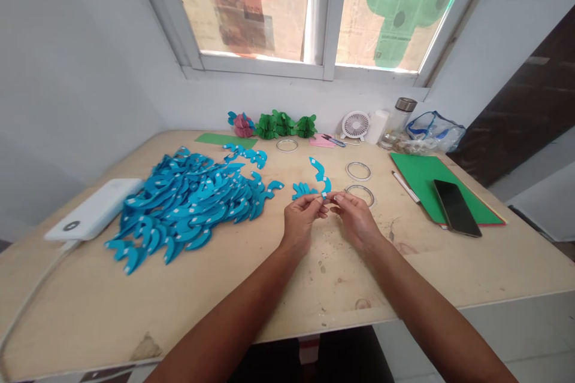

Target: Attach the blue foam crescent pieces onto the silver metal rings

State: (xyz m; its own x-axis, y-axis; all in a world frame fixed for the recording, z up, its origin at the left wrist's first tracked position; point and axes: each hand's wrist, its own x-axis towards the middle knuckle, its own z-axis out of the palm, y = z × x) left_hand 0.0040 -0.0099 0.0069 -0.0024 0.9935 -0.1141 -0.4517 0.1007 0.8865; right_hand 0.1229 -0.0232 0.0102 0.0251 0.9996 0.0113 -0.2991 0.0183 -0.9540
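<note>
Near the middle of the table my two hands meet at a curved blue paper strip (320,169) dotted with small white squares. Its lower end is pinched in the fingers of my left hand (302,218). My right hand (357,218) is closed, thumb against fingertips, right beside that end; whatever is between them is too small to make out. Just behind my left hand lies a small bunch of blue paper pieces (300,190). To the left spreads a large heap of similar blue paper cutouts (193,197), many with white squares. A tape roll (360,194) lies close behind my right hand.
A white power bank (95,208) with a cable sits at the left. On the right are green sheets (417,182), a phone (457,207) and a pen (406,187). Green paper ornaments (283,124), scissors (333,140), a small fan (356,125) and a glass bottle (399,119) line the back.
</note>
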